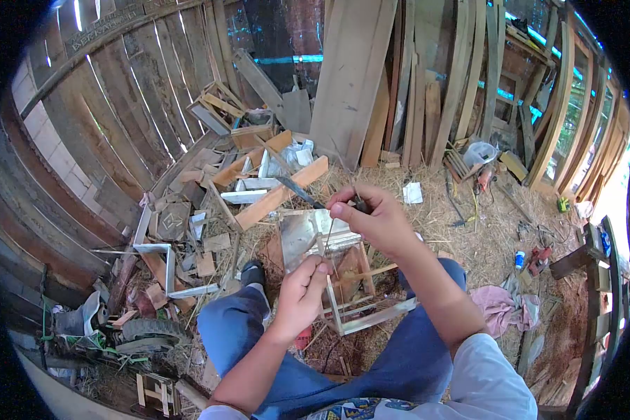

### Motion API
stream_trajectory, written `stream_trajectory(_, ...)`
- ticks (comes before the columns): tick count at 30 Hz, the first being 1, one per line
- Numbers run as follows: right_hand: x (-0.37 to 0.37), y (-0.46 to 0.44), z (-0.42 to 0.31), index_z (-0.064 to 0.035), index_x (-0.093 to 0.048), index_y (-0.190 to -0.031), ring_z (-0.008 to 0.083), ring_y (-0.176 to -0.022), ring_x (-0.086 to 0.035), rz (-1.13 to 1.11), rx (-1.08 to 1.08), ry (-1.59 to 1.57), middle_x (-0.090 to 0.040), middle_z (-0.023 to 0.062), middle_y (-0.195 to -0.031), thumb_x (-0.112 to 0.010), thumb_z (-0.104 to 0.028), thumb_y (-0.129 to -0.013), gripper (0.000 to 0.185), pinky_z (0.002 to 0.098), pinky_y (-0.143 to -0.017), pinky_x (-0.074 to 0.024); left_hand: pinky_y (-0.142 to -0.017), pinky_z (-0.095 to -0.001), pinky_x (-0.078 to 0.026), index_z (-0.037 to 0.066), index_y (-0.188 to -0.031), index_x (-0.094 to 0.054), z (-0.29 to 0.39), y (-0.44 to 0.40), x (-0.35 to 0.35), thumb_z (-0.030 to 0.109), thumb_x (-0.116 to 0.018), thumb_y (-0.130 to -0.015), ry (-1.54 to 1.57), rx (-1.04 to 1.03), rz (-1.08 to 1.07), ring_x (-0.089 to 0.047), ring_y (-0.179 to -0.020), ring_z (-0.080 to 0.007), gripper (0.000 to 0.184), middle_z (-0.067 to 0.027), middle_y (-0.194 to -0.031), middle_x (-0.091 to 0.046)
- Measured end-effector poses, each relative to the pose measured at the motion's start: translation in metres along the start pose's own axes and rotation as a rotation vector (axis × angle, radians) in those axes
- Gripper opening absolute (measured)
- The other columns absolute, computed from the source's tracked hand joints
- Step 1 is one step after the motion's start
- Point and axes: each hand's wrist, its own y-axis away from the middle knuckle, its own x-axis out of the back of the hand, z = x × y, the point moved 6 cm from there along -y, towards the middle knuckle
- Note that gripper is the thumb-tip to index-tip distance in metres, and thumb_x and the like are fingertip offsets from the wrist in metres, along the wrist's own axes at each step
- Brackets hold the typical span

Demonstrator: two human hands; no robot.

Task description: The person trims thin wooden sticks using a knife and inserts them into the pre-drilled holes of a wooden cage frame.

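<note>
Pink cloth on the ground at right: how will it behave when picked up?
The pink cloth will likely hang floppy, since it lies crumpled in folds. It probably won't roll, having slumped flat. Straw scattered nearby may cling to it.

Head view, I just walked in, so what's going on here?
Someone is working with both hands over a straw-strewn floor. In the grip of the right hand is what looks like a knife, its blade pointing forward and left. The left hand pinches a thin strip that reaches up toward the right. A wooden frame shows below the hands.
</note>
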Motion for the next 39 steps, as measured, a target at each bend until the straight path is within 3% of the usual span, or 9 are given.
stream_trajectory(8,0.015,-0.004,0.025,-0.0039,-0.070,-0.097,0.0085,-0.086,-0.060,0.129,0.233,0.138,-0.069,0.0013,-0.090,-0.076,-0.014,-0.092,0.013,0.0270,-0.078,-0.0484,-0.057,-0.0258,-0.037,0.002,-0.098,-0.059,-0.017,-0.007,-0.007,0.017,-0.048,-0.108,0.013,0.057,-0.050,-0.043,-0.061,-0.0077,0.021,-0.0007,-0.067,-0.048)
stream_trajectory(11,0.019,-0.003,0.029,-0.0030,-0.070,-0.095,0.0088,-0.081,-0.059,0.128,0.180,0.063,-0.069,0.0032,-0.085,-0.077,-0.014,-0.091,0.014,0.0277,-0.075,-0.0479,-0.056,-0.0249,-0.036,0.003,-0.106,-0.056,-0.020,-0.012,-0.020,0.015,-0.044,-0.110,0.261,0.128,-0.154,-0.039,-0.059,-0.0064,0.018,0.0031,-0.066,-0.043)
stream_trajectory(17,0.015,0.009,0.029,-0.0031,-0.070,-0.096,0.0046,-0.078,-0.052,0.002,0.065,0.257,-0.062,-0.0025,-0.086,-0.076,-0.009,-0.089,0.011,0.0239,-0.069,-0.0434,-0.059,-0.0233,-0.036,0.004,-0.116,-0.051,-0.024,-0.028,-0.030,0.013,-0.041,-0.110,0.294,0.089,-0.065,-0.041,-0.062,-0.0058,0.015,0.0029,-0.068,-0.044)
stream_trajectory(18,0.018,0.010,0.034,-0.0026,-0.069,-0.101,0.0053,-0.080,-0.052,-0.052,-0.099,0.266,-0.060,-0.0023,-0.088,-0.072,-0.010,-0.092,0.012,0.0242,-0.071,-0.0436,-0.061,-0.0230,-0.036,0.005,-0.113,-0.051,-0.021,-0.029,-0.030,0.013,-0.041,-0.110,0.290,0.095,-0.071,-0.043,-0.065,-0.0057,0.014,0.0020,-0.070,-0.046)
stream_trajectory(21,0.033,0.013,0.034,-0.0024,-0.066,-0.107,0.0070,-0.084,-0.052,-0.020,0.094,0.262,-0.060,-0.0010,-0.090,-0.067,-0.012,-0.095,0.016,0.0255,-0.074,-0.0440,-0.061,-0.0233,-0.036,0.005,-0.111,-0.051,-0.021,-0.032,-0.030,0.012,-0.041,-0.110,0.383,0.132,-0.066,-0.044,-0.065,-0.0059,0.012,0.0014,-0.071,-0.047)
stream_trajectory(25,0.044,0.014,0.027,0.0007,-0.064,-0.111,0.0149,-0.072,-0.059,-0.004,0.217,0.326,-0.065,0.0066,-0.086,-0.063,-0.014,-0.098,0.020,0.0316,-0.064,-0.0470,-0.059,-0.0222,-0.035,0.006,-0.109,-0.052,-0.016,-0.035,-0.027,0.012,-0.042,-0.109,0.398,0.131,-0.060,-0.042,-0.063,-0.0049,0.011,0.0021,-0.072,-0.047)
stream_trajectory(31,0.035,0.018,0.022,0.0018,-0.062,-0.114,0.0263,-0.078,-0.064,-0.108,0.105,0.495,-0.066,0.0173,-0.093,-0.060,-0.016,-0.100,0.023,0.0368,-0.070,-0.0487,-0.057,-0.0203,-0.031,0.006,-0.107,-0.053,-0.011,-0.038,-0.022,0.013,-0.043,-0.109,0.415,0.168,-0.031,-0.038,-0.062,-0.0028,0.012,0.0037,-0.074,-0.048)
stream_trajectory(35,0.035,0.015,0.025,0.0000,-0.063,-0.111,0.0317,-0.086,-0.065,-0.074,0.271,0.390,-0.065,0.0183,-0.095,-0.059,-0.015,-0.099,0.020,0.0406,-0.075,-0.0494,-0.057,-0.0210,-0.032,0.005,-0.109,-0.056,-0.008,-0.040,-0.019,0.016,-0.045,-0.110,0.384,0.129,-0.014,-0.040,-0.063,-0.0033,0.015,0.0038,-0.072,-0.048)
stream_trajectory(39,0.024,0.018,0.019,-0.0019,-0.064,-0.106,0.0359,-0.087,-0.062,-0.118,0.399,0.614,-0.061,0.0161,-0.092,-0.063,-0.014,-0.095,0.016,0.0442,-0.075,-0.0492,-0.058,-0.0215,-0.033,0.004,-0.112,-0.060,-0.006,-0.039,-0.018,0.018,-0.046,-0.110,0.337,0.118,0.008,-0.041,-0.064,-0.0040,0.019,0.0037,-0.071,-0.047)
